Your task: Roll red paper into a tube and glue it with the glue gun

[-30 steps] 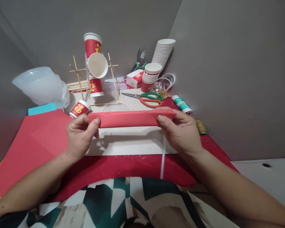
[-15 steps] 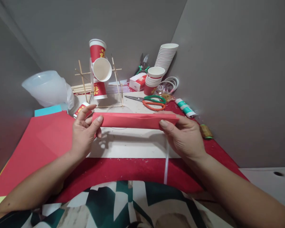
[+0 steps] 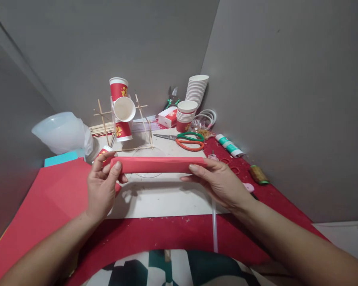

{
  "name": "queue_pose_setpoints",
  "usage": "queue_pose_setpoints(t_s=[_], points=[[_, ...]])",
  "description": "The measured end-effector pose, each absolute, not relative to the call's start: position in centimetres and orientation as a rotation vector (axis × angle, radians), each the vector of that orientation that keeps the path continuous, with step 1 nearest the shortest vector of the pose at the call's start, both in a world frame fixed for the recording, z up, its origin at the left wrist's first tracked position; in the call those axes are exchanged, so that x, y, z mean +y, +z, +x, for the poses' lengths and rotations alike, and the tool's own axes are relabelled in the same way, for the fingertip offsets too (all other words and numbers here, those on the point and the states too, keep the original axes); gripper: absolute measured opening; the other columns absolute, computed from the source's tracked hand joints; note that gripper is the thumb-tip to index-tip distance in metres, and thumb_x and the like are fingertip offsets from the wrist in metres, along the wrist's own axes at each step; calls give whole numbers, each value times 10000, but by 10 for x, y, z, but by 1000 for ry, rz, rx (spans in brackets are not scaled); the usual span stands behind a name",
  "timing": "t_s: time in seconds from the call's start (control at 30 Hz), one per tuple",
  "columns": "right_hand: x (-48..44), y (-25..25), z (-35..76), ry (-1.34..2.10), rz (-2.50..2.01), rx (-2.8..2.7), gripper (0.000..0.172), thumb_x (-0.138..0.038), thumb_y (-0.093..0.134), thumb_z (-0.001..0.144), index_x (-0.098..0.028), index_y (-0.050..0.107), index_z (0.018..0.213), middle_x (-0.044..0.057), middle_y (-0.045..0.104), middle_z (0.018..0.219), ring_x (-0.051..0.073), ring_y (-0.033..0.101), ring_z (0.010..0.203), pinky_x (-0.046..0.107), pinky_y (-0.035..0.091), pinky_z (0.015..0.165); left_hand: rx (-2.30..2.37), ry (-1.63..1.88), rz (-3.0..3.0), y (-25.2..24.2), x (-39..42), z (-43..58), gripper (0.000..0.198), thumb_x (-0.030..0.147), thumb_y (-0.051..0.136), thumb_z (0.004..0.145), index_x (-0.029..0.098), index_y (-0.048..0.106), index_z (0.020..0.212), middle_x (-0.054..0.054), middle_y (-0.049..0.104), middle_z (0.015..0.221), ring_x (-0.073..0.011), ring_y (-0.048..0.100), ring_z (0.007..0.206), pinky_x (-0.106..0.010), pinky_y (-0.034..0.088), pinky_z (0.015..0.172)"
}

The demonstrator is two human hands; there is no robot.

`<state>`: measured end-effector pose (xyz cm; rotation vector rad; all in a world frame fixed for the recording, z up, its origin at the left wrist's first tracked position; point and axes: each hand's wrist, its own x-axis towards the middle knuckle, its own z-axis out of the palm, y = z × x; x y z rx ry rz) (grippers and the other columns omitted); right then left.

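Note:
A folded strip of red paper [image 3: 158,165] is stretched level between my hands, above the white board [image 3: 167,202]. My left hand [image 3: 103,184] pinches its left end, thumb in front and fingers behind. At the other end, my right hand [image 3: 217,178] grips the strip with the thumb across its front face. Behind the paper stands a frame of wooden sticks [image 3: 143,119] with red-and-white paper cups [image 3: 124,109] joined to it. One cup lies low beside my left fingers, partly hidden by them.
Scissors [image 3: 189,141] with green and orange handles lie behind the strip. Stacked paper cups [image 3: 187,115] stand at the back right, near garden shears [image 3: 172,99]. Red paper sheets [image 3: 59,194] and a plastic jug [image 3: 58,131] are at left. A thread spool [image 3: 259,174] lies at right.
The view has tilted up, so the things sit lower in the picture. My right hand has moved a little inward along the strip; both hands still hold it.

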<state>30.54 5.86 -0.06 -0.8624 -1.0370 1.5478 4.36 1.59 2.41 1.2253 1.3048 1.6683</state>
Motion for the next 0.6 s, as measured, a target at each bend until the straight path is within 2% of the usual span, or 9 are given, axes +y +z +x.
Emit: queue_pose_setpoints(t_s=[0.2,0.47,0.6], points=[[59,-8,310,1459,-919,-1183,282,-478,844,731,-224,827,853,69,800,826,177,742,652,286,638,641,1319,1609,1152,15,23,39,381,366,789,819,215,623,1126,64,655,673,-90,657,548,-183,536,580],[57,-7,309,1279,-942,-1346,262,-483,790,787,-227,828,827,48,786,746,191,742,665,277,607,635,1343,1546,980,7,29,41,497,384,856,707,189,617,1097,65,647,640,-80,621,485,-152,468,473],[55,-6,309,1135,-944,-1422,219,-439,763,815,-228,819,804,38,791,769,188,723,693,292,588,659,1330,1581,957,5,27,42,532,375,854,710,200,577,1129,55,677,719,-77,624,499,-166,488,485]])
